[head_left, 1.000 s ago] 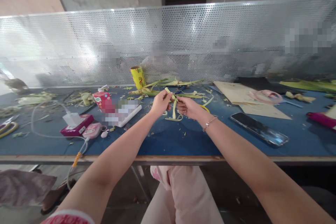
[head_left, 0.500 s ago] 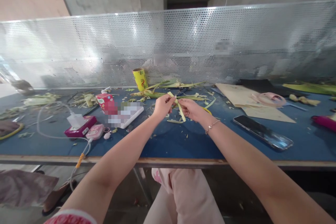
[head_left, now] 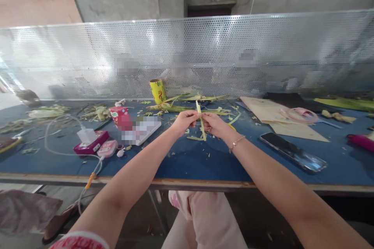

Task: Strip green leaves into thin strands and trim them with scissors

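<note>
Over the middle of the blue table point(head_left: 187, 159) my left hand point(head_left: 184, 120) and my right hand point(head_left: 214, 124) meet, both pinched on a narrow pale-green leaf strip point(head_left: 201, 122) that stands nearly upright between them. The strip's top pokes above my fingers and its lower end hangs to the table. My right wrist wears a thin bracelet point(head_left: 236, 143). Behind my hands lies a heap of long green leaves point(head_left: 181, 106), and short leaf scraps point(head_left: 194, 137) are scattered under them.
A yellow cup point(head_left: 157, 90) stands at the back before a perforated metal screen point(head_left: 187, 54). To the left are a red carton point(head_left: 119, 116), a white charger on a pink box point(head_left: 87, 140) with cables. At right lie a phone point(head_left: 292, 151), cardboard sheets point(head_left: 280, 118) and a pink ring point(head_left: 298, 115).
The leaf strip has turned from slanted and looped to nearly upright between my fingers. My hands have drawn closer together. The view has tilted down slightly.
</note>
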The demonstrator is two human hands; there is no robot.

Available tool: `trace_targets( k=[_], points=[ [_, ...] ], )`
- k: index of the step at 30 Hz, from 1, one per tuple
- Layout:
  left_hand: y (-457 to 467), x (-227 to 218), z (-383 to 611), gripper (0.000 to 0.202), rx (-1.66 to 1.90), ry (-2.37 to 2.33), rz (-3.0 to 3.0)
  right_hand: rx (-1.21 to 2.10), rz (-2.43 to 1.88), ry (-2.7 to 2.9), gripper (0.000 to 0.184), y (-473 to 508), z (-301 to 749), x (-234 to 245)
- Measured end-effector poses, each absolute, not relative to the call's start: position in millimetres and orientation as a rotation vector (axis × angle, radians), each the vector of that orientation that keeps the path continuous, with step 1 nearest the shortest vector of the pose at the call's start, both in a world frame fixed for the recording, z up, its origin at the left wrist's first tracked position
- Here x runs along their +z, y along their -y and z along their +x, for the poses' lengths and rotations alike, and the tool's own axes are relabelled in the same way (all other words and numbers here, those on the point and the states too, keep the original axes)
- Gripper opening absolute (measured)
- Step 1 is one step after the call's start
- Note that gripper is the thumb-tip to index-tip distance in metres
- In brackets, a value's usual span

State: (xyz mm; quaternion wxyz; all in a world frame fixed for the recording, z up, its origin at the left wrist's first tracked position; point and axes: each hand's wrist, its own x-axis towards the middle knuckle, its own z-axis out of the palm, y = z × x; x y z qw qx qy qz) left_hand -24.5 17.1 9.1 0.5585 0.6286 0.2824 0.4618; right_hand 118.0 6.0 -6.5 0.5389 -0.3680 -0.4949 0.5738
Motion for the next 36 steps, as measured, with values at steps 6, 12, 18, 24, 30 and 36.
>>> trace_targets(
  k=[6, 12, 18, 24, 30, 36],
  points=[
    [-13, 13, -29, 0.035, 0.912, -0.668, 1.525, 1.324, -0.841, 1.155, 0.031, -9, 123, -6],
    [-11, 12, -28, 0.033, 0.808, -0.807, 1.629, 1.306, -0.837, 1.117, 0.029, -8, 122, -6],
    [-12, 10, -28, 0.030, 0.803, -0.850, 1.705, 1.291, -0.874, 1.169, 0.031, -3, 118, -5],
    [-14, 9, -27, 0.026, 0.847, -0.791, 1.524, 1.383, -0.849, 1.130, 0.023, -3, 116, -6],
    [-18, 14, -29, 0.016, 0.899, -0.757, 1.162, 0.829, -1.027, 1.363, 0.019, -17, 125, -13],
    [-21, 23, -37, 0.018, 0.873, -0.807, 0.880, -0.090, -0.919, 1.828, 0.052, -14, 137, -14]
  ],
)
